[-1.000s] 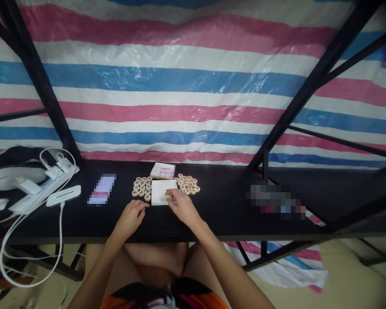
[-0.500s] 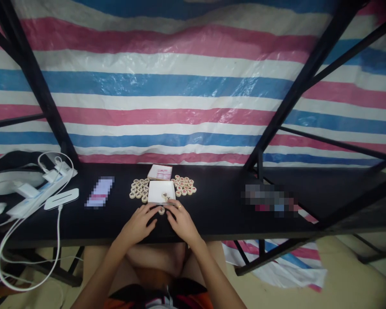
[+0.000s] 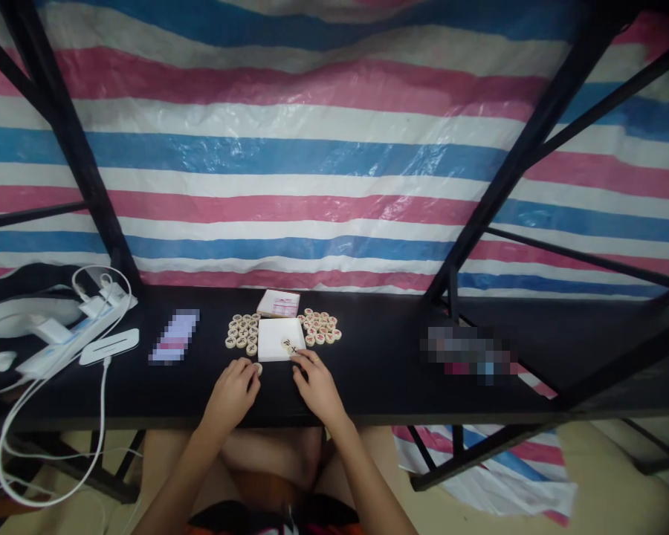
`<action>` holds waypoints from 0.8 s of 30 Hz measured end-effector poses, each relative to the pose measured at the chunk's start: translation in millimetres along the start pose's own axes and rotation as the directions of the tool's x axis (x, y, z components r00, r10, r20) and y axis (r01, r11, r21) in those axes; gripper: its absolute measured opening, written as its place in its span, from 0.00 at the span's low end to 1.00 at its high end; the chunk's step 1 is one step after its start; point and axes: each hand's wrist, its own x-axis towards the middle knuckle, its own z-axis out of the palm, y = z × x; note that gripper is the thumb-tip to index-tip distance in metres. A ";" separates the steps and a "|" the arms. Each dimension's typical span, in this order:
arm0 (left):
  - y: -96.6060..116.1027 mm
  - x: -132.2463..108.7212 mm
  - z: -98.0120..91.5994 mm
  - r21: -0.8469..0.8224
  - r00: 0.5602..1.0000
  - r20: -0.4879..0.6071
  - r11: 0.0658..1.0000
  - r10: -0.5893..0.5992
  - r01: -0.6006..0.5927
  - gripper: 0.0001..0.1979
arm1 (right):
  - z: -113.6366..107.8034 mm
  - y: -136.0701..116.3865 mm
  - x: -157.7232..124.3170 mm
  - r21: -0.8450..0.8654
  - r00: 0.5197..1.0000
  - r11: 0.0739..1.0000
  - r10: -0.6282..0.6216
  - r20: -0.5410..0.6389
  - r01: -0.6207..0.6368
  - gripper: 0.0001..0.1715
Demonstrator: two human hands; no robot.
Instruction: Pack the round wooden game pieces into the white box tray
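A Chinese chess piece (image 3: 258,368) is pinched between the thumb and fingers of my left hand (image 3: 233,391), just above or on the table by the box's near left corner. My right hand (image 3: 317,388) has its fingers stretched forward, thumb apart, fingertips at the near right corner of the shallow white box (image 3: 271,334). Inside that corner lie a couple of chess pieces (image 3: 286,344), one right beside my right fingertips. Black-marked pieces (image 3: 242,331) lie grouped left of the box, and red-marked pieces (image 3: 320,325) to its right.
Behind the box sits a white lid (image 3: 279,303) with pink print. A blurred phone (image 3: 175,336) lies to the left, near a white device (image 3: 109,346), a power strip (image 3: 78,334) and loose cables. Black frame bars (image 3: 479,215) and a blurred object (image 3: 471,349) stand right.
The chess piece that lay on the table between my hands is now in my left hand, which has moved left. My right hand stays at the box's corner.
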 end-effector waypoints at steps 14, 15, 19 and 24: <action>-18.3 11.2 -5.0 0.017 0.983 -0.052 0.984 -0.177 0.178 0.12 | -1.7 0.2 -1.2 0.030 0.999 0.999 0.036 0.019 -0.037 0.14; -17.7 10.1 -4.0 0.006 0.984 -0.064 0.986 -0.164 0.164 0.13 | -2.5 -0.8 -1.1 0.035 1.000 0.999 0.031 0.007 -0.031 0.14; -19.5 6.7 -1.6 -0.028 0.981 -0.120 0.988 -0.151 0.149 0.14 | -9.3 -8.4 14.8 -0.021 0.997 0.997 -0.075 -0.030 0.074 0.15; -19.2 6.2 -4.1 -0.071 0.994 -0.050 0.993 -0.100 0.096 0.11 | -11.6 -16.1 68.2 -0.317 0.978 0.938 -0.080 0.192 0.139 0.16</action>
